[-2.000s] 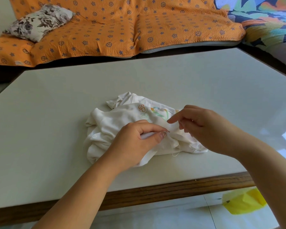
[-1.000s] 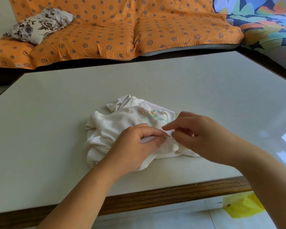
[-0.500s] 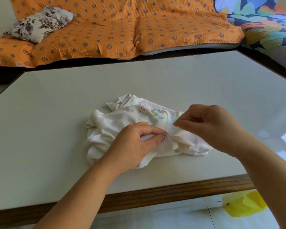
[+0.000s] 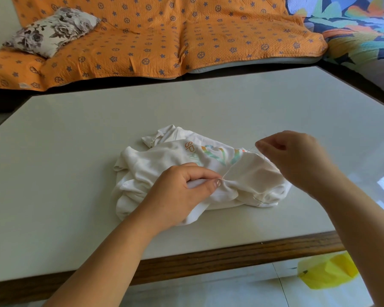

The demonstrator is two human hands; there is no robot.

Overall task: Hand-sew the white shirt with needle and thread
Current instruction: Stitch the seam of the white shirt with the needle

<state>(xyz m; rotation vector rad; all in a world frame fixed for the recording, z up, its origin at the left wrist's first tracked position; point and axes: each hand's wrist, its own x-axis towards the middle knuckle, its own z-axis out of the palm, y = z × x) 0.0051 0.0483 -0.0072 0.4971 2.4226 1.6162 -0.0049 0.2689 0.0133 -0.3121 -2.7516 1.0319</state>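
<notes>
The white shirt (image 4: 155, 167) lies bunched on the table (image 4: 75, 156), its printed front turned up just beyond the left hand's pinch. The left hand (image 4: 182, 193) rests on the cloth with thumb and forefinger closed on a small fold, and the thread (image 4: 237, 163) leaves the fabric right at that pinch. From there it runs as a thin pale line up to the right hand (image 4: 297, 160), which hangs above the shirt's right-hand bulge with its fingers curled in and nipped on the thread's upper end. That hand is blurred, so I cannot tell whether the needle sits in those fingertips.

This looks like the draw of a stitch. The pull should follow the line the thread takes from the pinch, straight and smooth, so the fold is not dragged sideways. The left pinch should brace the cloth tight beside the exit point, and the pull should stop once the slack is gone. A jerk risks puckering the soft fabric or snapping the thread.

Well away from both grips, an orange patterned cover (image 4: 164, 36) with a floral pillow (image 4: 51, 29) lies behind the table, and a yellow bag (image 4: 326, 273) sits on the floor below the right forearm
</notes>
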